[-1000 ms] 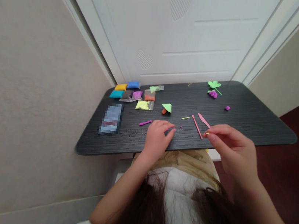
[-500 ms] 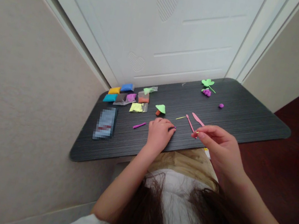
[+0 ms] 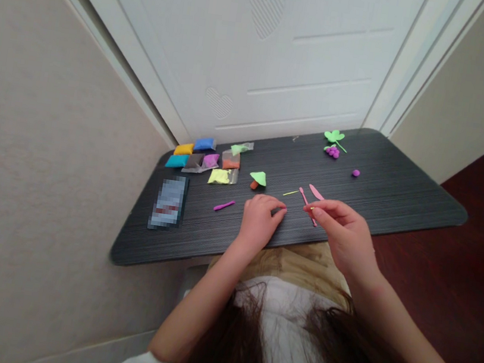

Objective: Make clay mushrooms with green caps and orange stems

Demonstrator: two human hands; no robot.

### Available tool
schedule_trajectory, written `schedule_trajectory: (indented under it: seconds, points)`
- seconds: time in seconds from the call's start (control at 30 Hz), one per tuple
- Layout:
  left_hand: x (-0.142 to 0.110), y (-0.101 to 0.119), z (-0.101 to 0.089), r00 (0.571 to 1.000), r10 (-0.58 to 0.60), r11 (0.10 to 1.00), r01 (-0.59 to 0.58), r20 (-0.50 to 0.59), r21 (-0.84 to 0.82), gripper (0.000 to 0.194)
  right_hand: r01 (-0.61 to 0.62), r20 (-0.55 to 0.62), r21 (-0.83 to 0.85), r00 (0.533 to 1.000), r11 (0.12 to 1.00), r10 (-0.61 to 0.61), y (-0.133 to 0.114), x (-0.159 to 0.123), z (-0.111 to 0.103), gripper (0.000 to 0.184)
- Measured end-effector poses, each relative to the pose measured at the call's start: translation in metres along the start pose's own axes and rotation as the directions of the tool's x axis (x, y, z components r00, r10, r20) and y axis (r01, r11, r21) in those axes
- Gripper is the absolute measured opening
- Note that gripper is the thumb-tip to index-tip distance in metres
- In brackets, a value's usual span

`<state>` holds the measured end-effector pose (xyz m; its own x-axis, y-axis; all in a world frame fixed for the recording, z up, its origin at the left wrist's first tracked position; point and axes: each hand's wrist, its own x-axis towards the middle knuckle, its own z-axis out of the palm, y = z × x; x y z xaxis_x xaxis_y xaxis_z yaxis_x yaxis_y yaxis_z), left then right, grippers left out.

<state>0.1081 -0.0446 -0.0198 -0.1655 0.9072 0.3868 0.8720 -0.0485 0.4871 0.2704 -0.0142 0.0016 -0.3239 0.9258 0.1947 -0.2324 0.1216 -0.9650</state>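
My right hand (image 3: 347,232) pinches a tiny bit of yellow clay (image 3: 312,208) between thumb and fingertips, just above the tabletop. Below those fingers lie a thin pink modelling tool (image 3: 303,195) and a pink plastic knife (image 3: 316,192), both partly covered by the hand. My left hand (image 3: 261,217) is low over the table with thumb and index finger brought together; what they hold, if anything, is too small to make out. Between the hands is a thin yellow clay strip (image 3: 291,192). A clay mushroom (image 3: 257,179) with green cap and orange stem lies beyond my left hand.
Several bags of coloured clay (image 3: 222,176) are grouped at the back left, near a blurred phone-like object (image 3: 169,202). A purple tool (image 3: 224,205) lies left of my hand. Purple clay grapes (image 3: 332,151), a green leaf (image 3: 333,136) and a purple ball (image 3: 355,173) are back right.
My right hand has moved slightly left and up with the yellow bit, nearer to my left hand. The left hand's thumb and index finger have drawn closer together.
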Motion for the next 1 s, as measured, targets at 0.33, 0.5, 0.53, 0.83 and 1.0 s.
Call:
schedule_trajectory:
  seconds: [0.33,0.5,0.53,0.83,1.0]
  points:
    - [-0.013,0.035,-0.046,0.992,0.055,0.970,-0.079,-0.109,-0.232,0.013,0.045,0.064,-0.012,0.997,0.999,-0.044,-0.007,-0.012,0.017,0.012]
    - [-0.017,0.037,-0.050,0.988,0.073,0.965,-0.104,-0.136,-0.241,0.012,0.047,0.067,-0.027,0.997,0.999,-0.045,-0.010,-0.015,0.021,0.012]
    - [-0.017,0.037,-0.051,0.987,0.076,0.963,-0.110,-0.142,-0.245,0.011,0.047,0.067,-0.018,0.997,0.999,-0.045,-0.010,-0.015,0.022,0.012]
    - [-0.024,0.045,-0.059,0.989,0.033,0.884,-0.097,-0.145,-0.457,0.010,-0.015,0.079,0.122,0.997,0.992,0.005,-0.016,-0.020,0.025,0.011]
    - [-0.031,0.055,-0.064,0.989,-0.032,0.771,-0.069,-0.147,-0.633,0.009,-0.029,0.123,0.172,0.992,0.985,0.008,-0.032,-0.028,0.026,0.009]
